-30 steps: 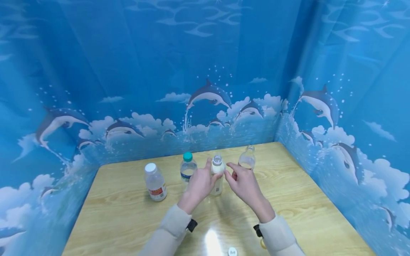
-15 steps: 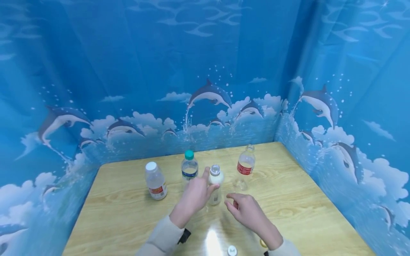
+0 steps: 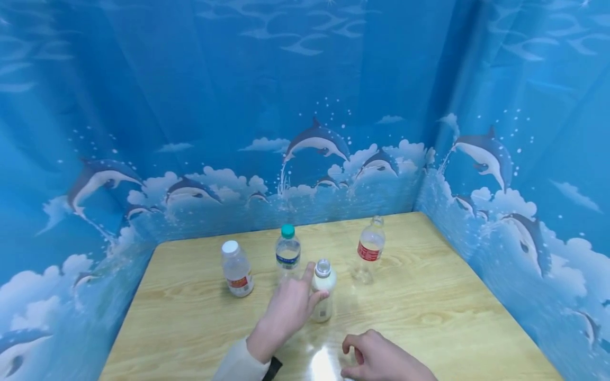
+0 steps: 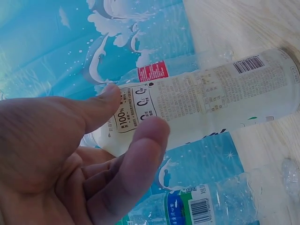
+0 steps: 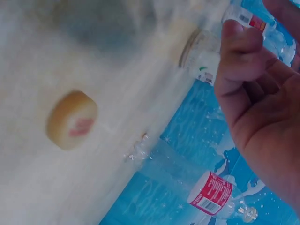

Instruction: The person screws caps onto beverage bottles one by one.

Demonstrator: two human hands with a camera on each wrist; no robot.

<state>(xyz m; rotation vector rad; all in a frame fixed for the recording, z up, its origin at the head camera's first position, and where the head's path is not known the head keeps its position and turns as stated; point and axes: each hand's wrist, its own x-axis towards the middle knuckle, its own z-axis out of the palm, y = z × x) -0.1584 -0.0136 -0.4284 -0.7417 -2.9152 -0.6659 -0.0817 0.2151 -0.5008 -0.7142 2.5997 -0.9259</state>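
Observation:
My left hand [image 3: 288, 304] holds an upright white-labelled bottle [image 3: 323, 313] near its top, with thumb and fingers on either side. The bottle stands on the table, its mouth uncapped. In the left wrist view, thumb and fingers are bent about the shoulder of the same bottle [image 4: 201, 98]. Lower in the head view, my right hand [image 3: 378, 357] is over the near part of the table, fingers bent and thumb apart from them. A sliver of a white cap [image 3: 349, 379] shows just under that thumb. The right wrist view shows a yellow cap [image 5: 72, 119] on the table.
A green-capped clear bottle [image 3: 288, 244] stands just behind my left hand. Further left is a white-capped bottle [image 3: 236, 270]. An uncapped bottle with a red label [image 3: 369, 251] stands at the back right. A blue dolphin-print curtain [image 3: 229, 106] encloses the wooden table [image 3: 429, 296].
My right hand has drawn back from the bottle top toward the table's near edge. My left hand has brought the white-labelled bottle nearer. The view has shifted slightly.

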